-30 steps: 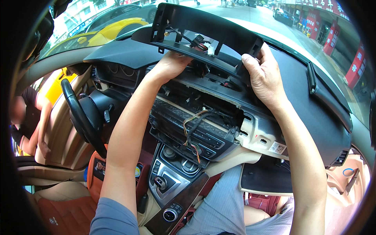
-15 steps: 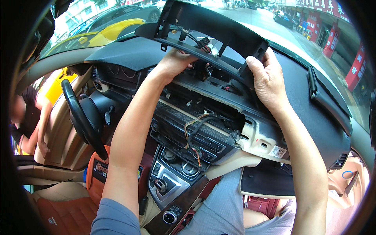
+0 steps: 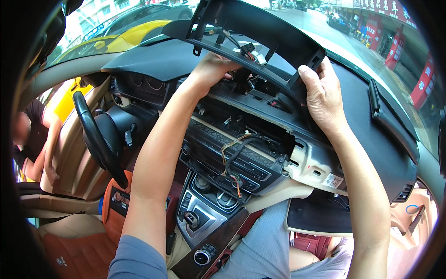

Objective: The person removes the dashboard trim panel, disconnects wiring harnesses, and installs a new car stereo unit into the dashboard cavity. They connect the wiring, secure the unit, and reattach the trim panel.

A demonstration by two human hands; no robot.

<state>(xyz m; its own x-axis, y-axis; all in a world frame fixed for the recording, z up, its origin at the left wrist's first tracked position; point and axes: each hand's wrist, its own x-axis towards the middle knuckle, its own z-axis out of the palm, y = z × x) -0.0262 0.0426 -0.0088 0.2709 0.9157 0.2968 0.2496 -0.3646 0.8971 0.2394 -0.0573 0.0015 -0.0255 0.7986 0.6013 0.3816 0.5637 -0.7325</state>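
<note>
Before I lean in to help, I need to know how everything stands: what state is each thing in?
Black frame: tilted, raised over the dashboard
Right grip: closed on the frame's right end
Left grip: at the frame's lower edge, fingers partly hidden
White connector: seen through the frame; plugged or not, unclear
Wire bundle: hanging across the control panel
Dashboard cavity: open
Gear lever: position unclear
</note>
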